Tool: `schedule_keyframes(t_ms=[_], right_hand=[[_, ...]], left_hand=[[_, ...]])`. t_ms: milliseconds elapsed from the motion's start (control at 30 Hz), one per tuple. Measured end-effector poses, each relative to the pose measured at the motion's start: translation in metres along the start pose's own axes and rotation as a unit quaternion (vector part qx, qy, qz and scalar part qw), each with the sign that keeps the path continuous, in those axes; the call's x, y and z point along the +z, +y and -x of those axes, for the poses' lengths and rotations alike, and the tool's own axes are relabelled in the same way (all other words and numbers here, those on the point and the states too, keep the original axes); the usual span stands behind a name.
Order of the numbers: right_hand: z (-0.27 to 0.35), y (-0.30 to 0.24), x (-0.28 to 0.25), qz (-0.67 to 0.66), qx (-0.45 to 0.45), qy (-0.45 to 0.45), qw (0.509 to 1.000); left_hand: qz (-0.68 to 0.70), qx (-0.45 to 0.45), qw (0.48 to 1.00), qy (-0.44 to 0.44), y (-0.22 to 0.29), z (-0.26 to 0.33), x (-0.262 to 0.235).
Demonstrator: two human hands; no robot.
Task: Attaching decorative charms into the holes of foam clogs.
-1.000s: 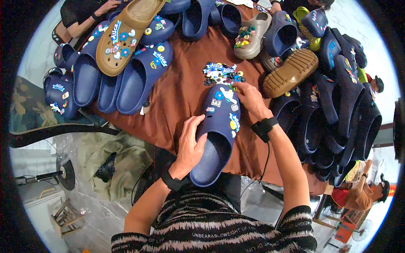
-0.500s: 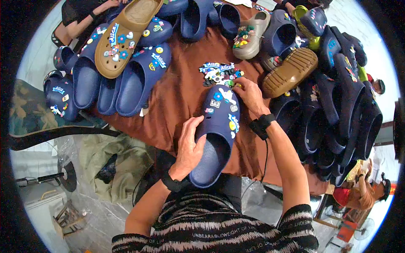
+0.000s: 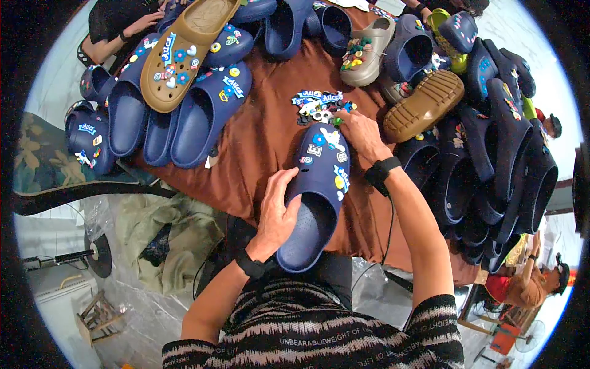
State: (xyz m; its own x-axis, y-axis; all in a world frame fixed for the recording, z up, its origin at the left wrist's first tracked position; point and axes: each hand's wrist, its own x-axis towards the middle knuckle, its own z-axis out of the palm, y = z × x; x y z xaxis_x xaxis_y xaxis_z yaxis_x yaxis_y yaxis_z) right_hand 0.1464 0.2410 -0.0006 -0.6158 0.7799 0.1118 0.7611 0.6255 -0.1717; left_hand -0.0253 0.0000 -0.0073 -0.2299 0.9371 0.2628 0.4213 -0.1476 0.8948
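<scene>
Left hand (image 3: pixel 278 212) wrapped round the heel side of the navy clog (image 3: pixel 316 190), holding it mid-frame on the brown surface (image 3: pixel 258 141). Right hand (image 3: pixel 359 132) up at the toe, fingertips pinched near the charm pile (image 3: pixel 319 104). Long axis running lower left to upper right.

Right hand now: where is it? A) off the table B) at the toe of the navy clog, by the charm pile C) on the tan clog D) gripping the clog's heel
B: the right hand rests at the toe of the navy clog, fingertips at the charm pile; the left hand holds the clog's side.
</scene>
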Motion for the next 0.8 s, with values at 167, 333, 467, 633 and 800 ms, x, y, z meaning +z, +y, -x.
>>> schedule_keyframes(t_ms=[167,333,467,633,800], right_hand=[[0.0,0.007,0.01,-0.061,-0.006,0.076,0.995],[-0.006,0.017,0.004,-0.336,0.069,0.066,0.937],[-0.002,0.002,-0.01,-0.426,0.123,0.036,0.896],[0.011,-0.023,-0.049,-0.508,0.117,-0.016,0.853],[0.029,-0.063,-0.065,-0.458,0.045,-0.162,0.873]], left_hand=[[0.009,-0.001,1.0,0.003,-0.001,0.0,0.0],[0.01,-0.003,1.0,0.0,0.001,0.0,0.001],[0.014,-0.01,1.0,0.002,-0.002,0.001,-0.001],[0.019,-0.007,1.0,0.003,0.003,0.0,0.0],[0.031,-0.02,0.999,-0.001,0.0,0.001,0.0]])
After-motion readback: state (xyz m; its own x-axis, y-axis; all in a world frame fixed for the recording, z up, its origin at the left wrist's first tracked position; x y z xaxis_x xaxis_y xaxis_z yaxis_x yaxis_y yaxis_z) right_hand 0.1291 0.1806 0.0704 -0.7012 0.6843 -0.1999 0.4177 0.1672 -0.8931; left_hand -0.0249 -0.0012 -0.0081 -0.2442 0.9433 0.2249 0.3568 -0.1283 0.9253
